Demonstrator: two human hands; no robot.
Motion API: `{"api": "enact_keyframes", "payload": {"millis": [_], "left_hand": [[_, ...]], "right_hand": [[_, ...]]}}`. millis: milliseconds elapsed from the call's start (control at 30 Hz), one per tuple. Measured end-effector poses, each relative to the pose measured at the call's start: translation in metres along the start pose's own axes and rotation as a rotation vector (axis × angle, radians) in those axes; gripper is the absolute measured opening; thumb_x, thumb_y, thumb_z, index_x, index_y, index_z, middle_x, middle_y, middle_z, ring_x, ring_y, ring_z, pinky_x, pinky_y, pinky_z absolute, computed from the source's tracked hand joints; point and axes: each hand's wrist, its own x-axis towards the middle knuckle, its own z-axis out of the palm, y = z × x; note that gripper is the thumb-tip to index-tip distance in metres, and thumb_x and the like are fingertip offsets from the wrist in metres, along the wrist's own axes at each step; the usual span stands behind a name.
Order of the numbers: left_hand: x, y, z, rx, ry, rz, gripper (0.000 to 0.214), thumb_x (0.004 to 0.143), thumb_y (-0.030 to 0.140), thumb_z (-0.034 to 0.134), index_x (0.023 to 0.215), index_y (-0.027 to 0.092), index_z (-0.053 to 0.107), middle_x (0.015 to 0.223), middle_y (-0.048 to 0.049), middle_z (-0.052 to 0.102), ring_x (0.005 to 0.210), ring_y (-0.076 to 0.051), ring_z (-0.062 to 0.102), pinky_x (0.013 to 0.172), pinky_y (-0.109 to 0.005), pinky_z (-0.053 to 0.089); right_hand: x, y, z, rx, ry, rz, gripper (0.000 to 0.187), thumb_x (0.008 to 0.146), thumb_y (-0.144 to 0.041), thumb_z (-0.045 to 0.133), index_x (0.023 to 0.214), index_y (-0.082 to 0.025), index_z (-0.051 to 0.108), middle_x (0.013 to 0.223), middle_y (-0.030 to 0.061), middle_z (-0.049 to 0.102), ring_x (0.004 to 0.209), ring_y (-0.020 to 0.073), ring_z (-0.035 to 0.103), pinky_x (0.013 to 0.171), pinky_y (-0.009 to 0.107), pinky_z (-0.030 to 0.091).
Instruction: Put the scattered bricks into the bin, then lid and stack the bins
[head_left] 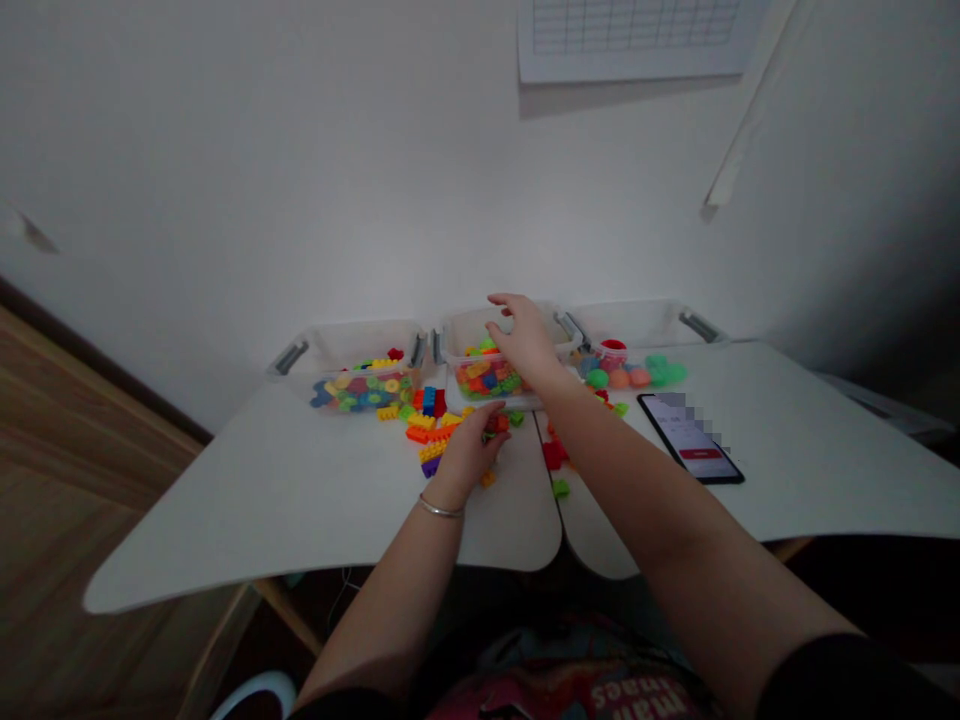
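Two bare arms [409, 585] over a white table [315, 480], left hand [467, 448] with fingertips closed on an orange brick [502, 424], loose bricks [433, 453] just beside it, right hand [526, 338] farther off, fingers apart above a clear bin [469, 327] of bricks.

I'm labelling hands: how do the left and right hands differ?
The left hand is low, among loose toy bricks; the right hand is raised at the middle bin. The left hand's fingers curl around an orange brick; the right hand's spread open. The left wears a bangle; the right doesn't. Both are ungloved.
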Motion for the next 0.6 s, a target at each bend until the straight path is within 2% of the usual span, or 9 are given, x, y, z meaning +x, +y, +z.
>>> {"api": "enact_keyframes", "payload": {"millis": [100,233,333,433,600], "left_hand": [[0.000,0.002,0.000,-0.064,0.008,-0.039,0.052,0.080,0.013,0.067,0.128,0.020,0.051,0.104,-0.0058,0.069,0.095,-0.018,0.067,0.088,-0.036,0.055],[0.001,0.006,0.000,-0.092,0.028,-0.054,0.053,0.078,0.013,0.069,0.127,0.021,0.051,0.102,-0.0042,0.069,0.094,-0.017,0.067,0.086,-0.034,0.056],[0.001,0.007,0.000,-0.088,0.016,-0.028,0.049,0.078,0.011,0.067,0.124,0.021,0.053,0.103,-0.0038,0.070,0.092,-0.017,0.068,0.084,-0.033,0.056],[0.000,0.008,-0.001,0.006,0.035,0.018,0.046,0.077,0.007,0.064,0.121,0.021,0.057,0.105,-0.0044,0.070,0.093,-0.018,0.067,0.086,-0.035,0.055],[-0.002,0.009,-0.003,0.221,0.106,0.186,0.041,0.074,0.008,0.067,0.113,0.022,0.064,0.103,-0.0055,0.068,0.099,-0.021,0.063,0.089,-0.038,0.052]], "right_hand": [[-0.018,-0.016,-0.012,0.088,0.083,-0.044,0.034,0.082,-0.020,0.055,0.116,-0.020,0.059,0.115,0.0079,0.065,0.096,0.0191,0.060,0.091,0.036,0.049],[-0.063,-0.028,-0.025,0.096,0.110,-0.020,0.029,0.083,-0.024,0.054,0.111,-0.022,0.060,0.108,0.0081,0.066,0.094,0.0206,0.060,0.091,0.037,0.049],[-0.103,-0.021,-0.024,0.116,0.020,0.016,0.025,0.082,-0.026,0.055,0.106,-0.021,0.060,0.103,0.0084,0.067,0.090,0.0209,0.061,0.086,0.037,0.051],[-0.137,-0.004,-0.018,0.142,-0.060,0.081,0.028,0.081,-0.026,0.057,0.108,-0.021,0.059,0.104,0.0084,0.066,0.089,0.0210,0.062,0.082,0.038,0.052],[-0.160,0.015,-0.011,0.175,-0.114,0.115,0.031,0.077,-0.025,0.063,0.107,-0.022,0.058,0.100,0.0067,0.067,0.084,0.0198,0.062,0.078,0.038,0.053]]}}
